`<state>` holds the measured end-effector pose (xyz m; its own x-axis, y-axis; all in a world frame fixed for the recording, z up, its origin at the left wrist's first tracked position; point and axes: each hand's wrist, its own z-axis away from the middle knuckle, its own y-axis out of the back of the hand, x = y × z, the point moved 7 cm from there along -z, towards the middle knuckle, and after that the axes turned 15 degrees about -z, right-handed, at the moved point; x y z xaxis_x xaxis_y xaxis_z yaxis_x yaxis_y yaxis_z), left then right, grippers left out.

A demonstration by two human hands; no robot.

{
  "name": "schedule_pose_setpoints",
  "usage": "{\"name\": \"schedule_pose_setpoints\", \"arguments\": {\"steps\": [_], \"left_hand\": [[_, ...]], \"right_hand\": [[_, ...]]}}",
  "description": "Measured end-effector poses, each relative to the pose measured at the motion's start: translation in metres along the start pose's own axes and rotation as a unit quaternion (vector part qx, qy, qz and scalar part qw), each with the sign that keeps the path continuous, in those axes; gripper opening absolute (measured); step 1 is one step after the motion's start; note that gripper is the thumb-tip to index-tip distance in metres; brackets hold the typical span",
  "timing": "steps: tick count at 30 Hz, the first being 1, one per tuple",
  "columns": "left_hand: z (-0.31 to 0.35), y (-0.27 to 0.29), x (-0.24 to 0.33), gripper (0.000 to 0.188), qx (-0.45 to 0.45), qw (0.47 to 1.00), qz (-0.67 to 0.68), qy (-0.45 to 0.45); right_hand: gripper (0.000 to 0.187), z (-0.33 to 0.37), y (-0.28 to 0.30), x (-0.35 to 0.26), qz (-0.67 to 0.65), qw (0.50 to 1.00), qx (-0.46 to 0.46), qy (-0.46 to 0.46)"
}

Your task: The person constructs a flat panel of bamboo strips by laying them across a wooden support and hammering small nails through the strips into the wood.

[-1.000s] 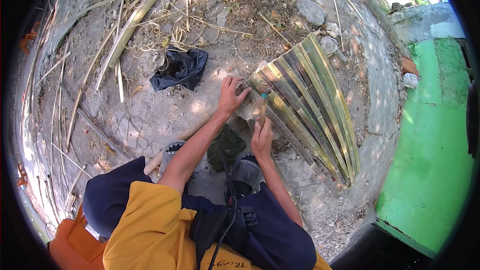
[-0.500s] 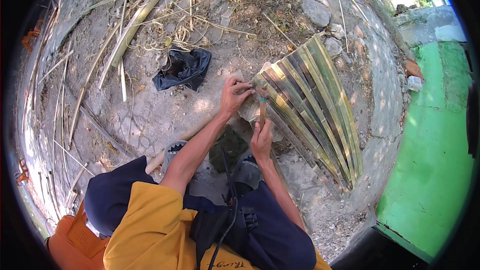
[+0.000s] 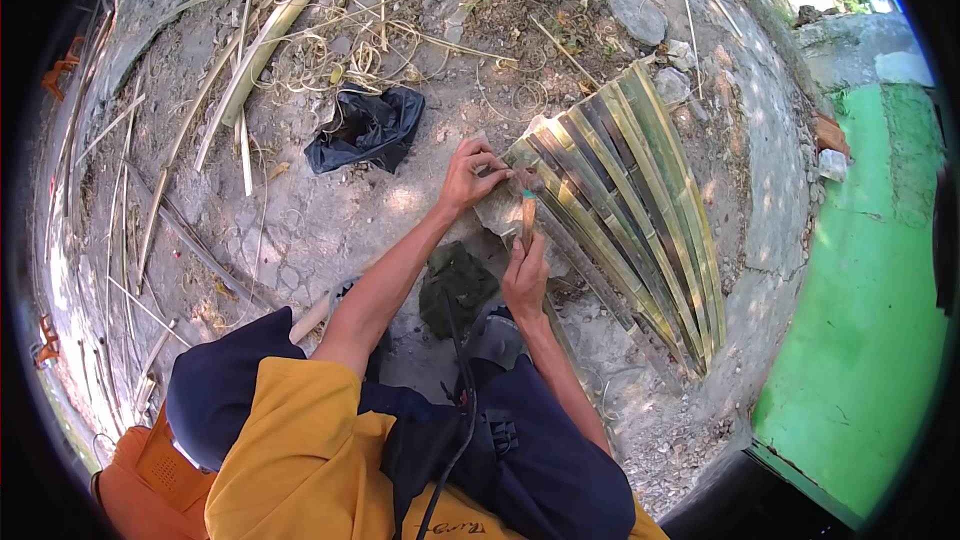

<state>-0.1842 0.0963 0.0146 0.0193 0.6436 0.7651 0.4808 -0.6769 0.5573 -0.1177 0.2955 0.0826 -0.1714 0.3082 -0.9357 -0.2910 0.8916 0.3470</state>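
A fan-shaped panel of split bamboo slats (image 3: pixel 625 200) lies to my right, its narrow slats spreading toward the lower right. At its near left corner my left hand (image 3: pixel 473 175) is closed in a pinch, and whatever sits between the fingertips is too small to make out. My right hand (image 3: pixel 525 280) is wrapped round the wooden handle of a hammer (image 3: pixel 528 215). The hammer's head is over the panel's corner, just right of my left fingertips. A greenish band shows where handle and head meet.
A black plastic bag (image 3: pixel 368 128) stands open on the ground ahead. Long bamboo strips (image 3: pixel 250 65) and curled shavings (image 3: pixel 375 50) litter the far left. Between my feet lies a dark green cloth-like thing (image 3: pixel 455 290). A green wall (image 3: pixel 860 270) runs along the right, with flat stones (image 3: pixel 637 17) farther off.
Both hands stay at the panel's corner with nearly the same grips. The hammer has shifted very slightly, and the whole view has tilted a little.
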Motion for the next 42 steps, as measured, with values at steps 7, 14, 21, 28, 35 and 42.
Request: {"name": "schedule_pose_setpoints", "arguments": {"steps": [7,14,21,28,35,42], "left_hand": [[0.000,-0.001,-0.012,0.016,0.017,1.000,-0.006,0.002],[0.002,-0.005,-0.003,0.017,0.018,1.000,0.004,-0.002],[0.004,-0.004,0.003,0.022,0.006,1.000,0.011,0.013],[0.003,-0.002,-0.005,0.018,0.021,1.000,0.003,0.003],[-0.001,-0.003,-0.006,0.020,0.027,1.000,-0.002,-0.005],[-0.002,-0.005,0.002,0.018,0.018,1.000,0.009,0.006]], "right_hand": [[0.021,-0.005,-0.018,0.029,0.105,0.992,-0.052,-0.042],[0.022,-0.003,-0.010,0.024,0.062,0.997,-0.035,-0.027],[0.017,-0.008,0.012,-0.020,-0.002,0.996,0.061,0.067],[0.019,-0.003,-0.011,0.015,0.062,0.997,-0.036,-0.013],[0.017,-0.008,-0.012,0.021,0.049,0.998,-0.035,-0.032],[0.017,-0.009,-0.005,0.007,0.009,1.000,0.013,0.002]]}}
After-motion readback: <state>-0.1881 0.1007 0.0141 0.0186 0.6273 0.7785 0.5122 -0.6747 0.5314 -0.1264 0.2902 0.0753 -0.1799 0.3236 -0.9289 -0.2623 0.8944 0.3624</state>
